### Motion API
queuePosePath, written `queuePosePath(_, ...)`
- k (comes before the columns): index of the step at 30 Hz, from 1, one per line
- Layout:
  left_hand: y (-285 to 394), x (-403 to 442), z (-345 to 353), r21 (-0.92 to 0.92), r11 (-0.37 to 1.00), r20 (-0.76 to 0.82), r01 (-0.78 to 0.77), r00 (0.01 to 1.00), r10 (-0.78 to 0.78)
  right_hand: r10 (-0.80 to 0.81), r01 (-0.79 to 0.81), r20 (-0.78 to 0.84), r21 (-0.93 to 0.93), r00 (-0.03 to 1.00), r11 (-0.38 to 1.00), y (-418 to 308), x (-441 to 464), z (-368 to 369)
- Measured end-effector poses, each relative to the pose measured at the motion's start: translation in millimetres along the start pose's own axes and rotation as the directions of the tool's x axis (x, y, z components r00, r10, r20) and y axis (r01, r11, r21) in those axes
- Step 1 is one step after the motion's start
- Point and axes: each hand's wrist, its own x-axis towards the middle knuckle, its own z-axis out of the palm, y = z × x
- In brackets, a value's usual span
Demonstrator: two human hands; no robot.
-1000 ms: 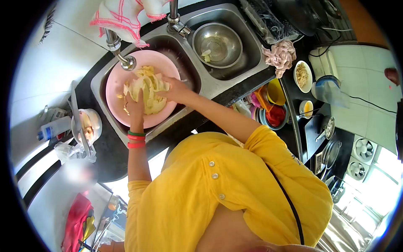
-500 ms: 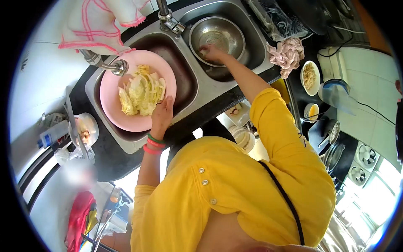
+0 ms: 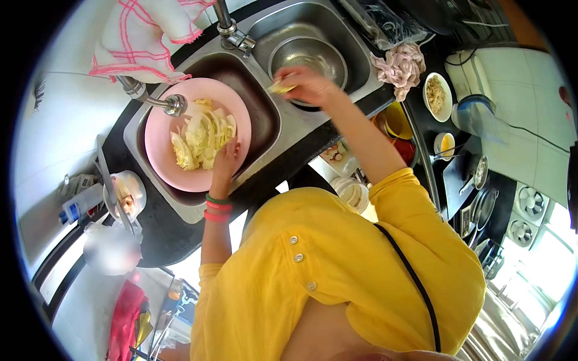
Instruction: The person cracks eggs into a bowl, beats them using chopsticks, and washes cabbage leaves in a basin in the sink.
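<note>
A pink basin (image 3: 159,171) stands in the left sink bowl with cut pale yellow-green cabbage (image 3: 201,137) in it. My left hand (image 3: 224,161) is at the right side of the cabbage, inside the basin's rim, its fingers closed against the leaves; the thumb is partly hidden. Over the near left edge of a metal colander (image 3: 328,57), which sits in the right sink bowl, is my right hand (image 3: 308,86). It pinches a small piece of cabbage (image 3: 281,88) between its fingertips.
Two taps, one (image 3: 176,104) above the basin and one (image 3: 241,42) between the bowls, reach over the sink. A crumpled pink cloth (image 3: 400,69) lies right of it. Farther right are a white bowl of food (image 3: 436,96) and a smaller bowl (image 3: 444,145) with yellow contents.
My right hand has come up out of the colander toward the left, and a cabbage piece now shows in its fingers. My left hand has shifted slightly left, against the cabbage.
</note>
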Motion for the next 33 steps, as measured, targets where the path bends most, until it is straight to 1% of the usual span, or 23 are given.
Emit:
queuePosePath(1, 2.9, 0.2, -2.8, -0.373, 0.914, 0.030, 0.158, 0.987, -0.158, -0.034, 0.035, 0.013, -0.033, 0.999, 0.999, 7.4, 2.9, 39.5)
queuePosePath(2, 8.2, -2.4, -7.0, -0.372, 0.915, 0.035, 0.157, 0.987, -0.155, -0.049, 0.063, 0.071, -0.209, 0.996, 0.976, 30.8, 13.8, 66.4)
queuePosePath(4, 21.3, -5.6, -17.0, -0.828, 0.546, 0.022, 0.125, 0.981, -0.192, -0.062, 0.105, 0.123, -0.377, 0.990, 0.920, 50.5, 17.1, 90.7)
queuePosePath(5, 23.4, -2.6, -20.9, -0.826, 0.549, 0.026, 0.126, 0.982, -0.186, -0.197, 0.220, 0.103, -0.574, 0.975, 0.789, 51.2, 13.7, 96.1)
queuePosePath(6, 23.9, 0.9, -26.5, -0.791, 0.595, -0.022, 0.144, 0.965, -0.262, -0.325, 0.298, 0.113, -0.739, 0.939, 0.604, 50.0, 11.3, 99.4)
queuePosePath(8, 4.2, 6.3, -36.7, -0.585, 0.804, -0.193, 0.107, 0.944, -0.266, -0.398, 0.030, -0.158, -0.903, 0.904, 0.428, 20.3, -6.2, 72.5)
queuePosePath(9, -3.9, 10.6, -35.7, -0.583, 0.805, -0.191, 0.107, 0.946, -0.264, -0.725, 0.081, -0.129, -0.966, 0.677, 0.247, 38.0, 5.1, 23.6)
queuePosePath(10, -9.4, 15.4, -33.6, -0.262, 0.965, -0.323, -0.029, 0.944, -0.059, -0.739, -0.076, -0.201, -0.977, 0.643, 0.200, 33.2, 6.2, -23.4)
queuePosePath(11, -10.0, 18.1, -33.5, 0.106, 0.983, -0.376, -0.149, 0.910, 0.178, -0.748, -0.239, -0.273, -0.958, 0.604, 0.157, 28.4, 7.3, -70.1)
queuePosePath(12, -0.8, 15.3, -31.5, 0.112, 0.982, -0.374, -0.149, 0.910, 0.181, -0.753, -0.392, -0.343, -0.912, 0.562, 0.122, 23.3, 8.2, -116.3)
queuePosePath(13, 16.9, 7.2, -26.6, 0.356, 0.916, -0.389, -0.188, 0.861, 0.328, -0.676, -0.685, -0.563, -0.719, 0.476, 0.117, 1.8, -1.5, -121.8)
queuePosePath(14, 34.1, -0.1, -20.0, 0.579, 0.791, -0.364, -0.200, 0.804, 0.470, -0.675, -0.684, -0.566, -0.719, 0.473, 0.123, 0.6, -1.3, -140.4)
queuePosePath(15, 49.8, -6.1, -10.8, 0.583, 0.787, -0.361, -0.202, 0.804, 0.473, -0.559, -0.709, -0.669, -0.679, 0.489, 0.191, 3.7, 3.2, -163.4)
queuePosePath(17, 73.8, -14.5, 3.3, 0.117, 0.969, -0.315, -0.219, 0.917, 0.245, -0.425, -0.733, -0.756, -0.629, 0.498, 0.260, 2.4, -0.7, -183.2)
queuePosePath(19, 78.9, -5.8, 11.8, 0.154, 0.939, -0.241, -0.307, 0.910, 0.337, -0.216, -0.683, -0.723, -0.691, 0.657, 0.238, -14.6, -10.3, -183.7)
queuePosePath(20, 97.4, -7.9, 17.9, 0.006, 0.960, -0.169, -0.280, 0.946, 0.277, -0.214, -0.682, -0.725, -0.688, 0.655, 0.248, -27.5, -11.8, -181.1)
queuePosePath(22, 136.6, -8.2, 25.4, -0.257, 0.946, -0.007, -0.196, 0.980, 0.200, -0.276, -0.496, -0.719, -0.658, 0.638, 0.567, -69.8, -22.2, -161.2)
queuePosePath(24, 178.8, -6.6, 31.1, -0.338, 0.931, 0.080, -0.135, 0.982, 0.171, -0.465, -0.358, -0.615, -0.770, 0.637, 0.528, -109.7, -47.4, -159.1)
queuePosePath(25, 200.1, -3.4, 33.5, -0.419, 0.905, 0.151, -0.076, 0.977, 0.151, -0.422, -0.280, -0.559, -0.780, 0.713, 0.560, -138.3, -70.1, -140.7)
queuePosePath(26, 219.5, 3.5, 35.9, -0.415, 0.906, 0.154, -0.077, 0.976, 0.153, -0.358, -0.210, -0.522, -0.745, 0.774, 0.633, -148.9, -60.8, -233.5)
queuePosePath(27, 238.4, 13.0, 38.6, -0.465, 0.883, 0.192, -0.069, 0.965, 0.177, -0.393, -0.217, -0.504, -0.784, 0.769, 0.581, -173.9, -75.0, -222.7)
queuePosePath(30, 297.6, 34.2, 43.9, -0.648, 0.761, 0.239, -0.036, 0.939, 0.248, -0.436, -0.040, -0.565, -0.642, 0.701, 0.766, -219.1, -117.5, -113.5)
queuePosePath(33, 341.8, 54.0, 50.5, -0.641, 0.763, 0.308, -0.083, 0.883, 0.355, -0.533, 0.162, -0.462, -0.628, 0.709, 0.761, -222.7, -130.2, -78.2)
